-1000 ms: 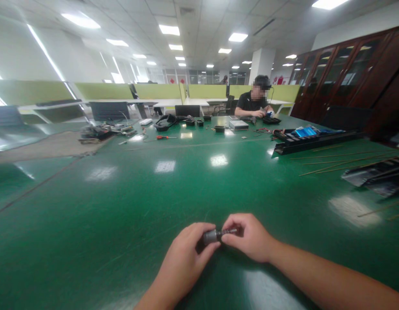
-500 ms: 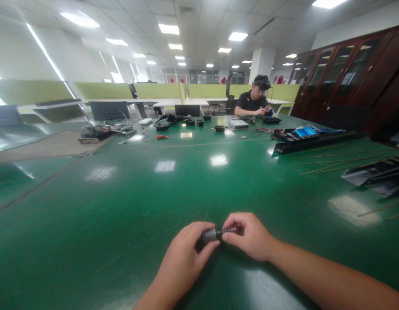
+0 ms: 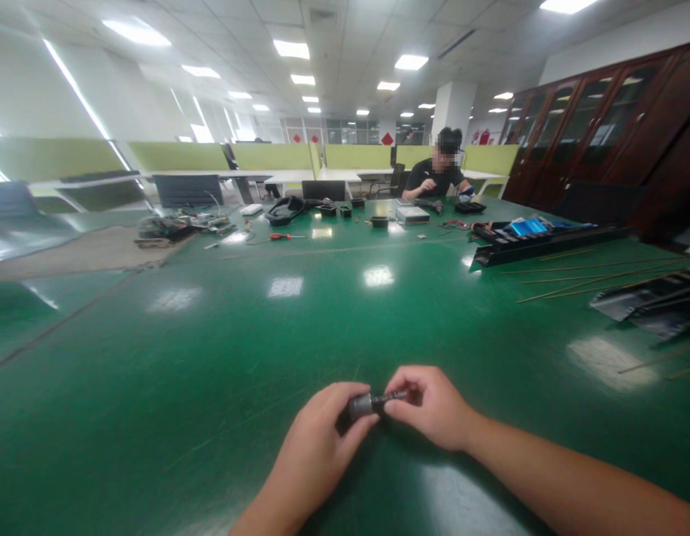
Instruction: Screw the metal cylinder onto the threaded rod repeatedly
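Observation:
Low in the middle of the head view is a small dark cylindrical part with a grey metal band (image 3: pixel 362 406) and a thin dark shaft (image 3: pixel 386 399) pointing right. My left hand (image 3: pixel 325 432) is closed around the thick body, thumb below and fingers above. At the shaft's far end, the thumb and fingers of my right hand (image 3: pixel 431 409) pinch it. The part is held just over the green tabletop (image 3: pixel 238 342). My left palm hides the body's rear end, and the right fingertips cover some of the shaft.
An orange-handled screwdriver (image 3: pixel 280 237) lies farther back. Thin rods (image 3: pixel 590 283) and black channel-shaped pieces (image 3: pixel 545 242) lie on the right. Electronic parts (image 3: pixel 182 223) are heaped at the left. Across the table a person (image 3: pixel 437 175) handles a small object.
My hands and the cylindrical part have hardly moved. Across the table, the person's one hand has risen away from the object held in the other, and the head has shifted slightly.

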The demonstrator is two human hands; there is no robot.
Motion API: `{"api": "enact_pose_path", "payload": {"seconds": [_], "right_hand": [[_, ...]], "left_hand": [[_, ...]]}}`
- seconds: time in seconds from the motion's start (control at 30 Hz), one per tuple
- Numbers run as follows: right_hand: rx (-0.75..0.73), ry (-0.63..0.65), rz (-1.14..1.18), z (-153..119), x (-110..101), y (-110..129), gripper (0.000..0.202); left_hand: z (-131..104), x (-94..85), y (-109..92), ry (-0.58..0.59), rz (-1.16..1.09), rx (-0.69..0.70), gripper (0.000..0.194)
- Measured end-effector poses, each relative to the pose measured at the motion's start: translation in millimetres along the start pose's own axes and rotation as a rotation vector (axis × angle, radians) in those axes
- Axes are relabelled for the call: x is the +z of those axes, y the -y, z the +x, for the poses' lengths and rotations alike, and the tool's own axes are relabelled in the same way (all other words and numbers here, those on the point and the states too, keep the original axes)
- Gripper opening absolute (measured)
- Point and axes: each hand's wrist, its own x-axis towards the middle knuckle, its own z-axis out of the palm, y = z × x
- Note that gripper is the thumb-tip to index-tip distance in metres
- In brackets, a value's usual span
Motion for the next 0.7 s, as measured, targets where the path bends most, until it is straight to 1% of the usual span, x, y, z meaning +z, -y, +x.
{"api": "enact_pose_path", "payload": {"seconds": [0.7], "right_hand": [[0.029,-0.015,0.059,-0.2,0.6,-2.7,0.009]], "left_hand": [[1.7,-2.0,-1.8,0.007,-0.012,-0.023,0.021]]}}
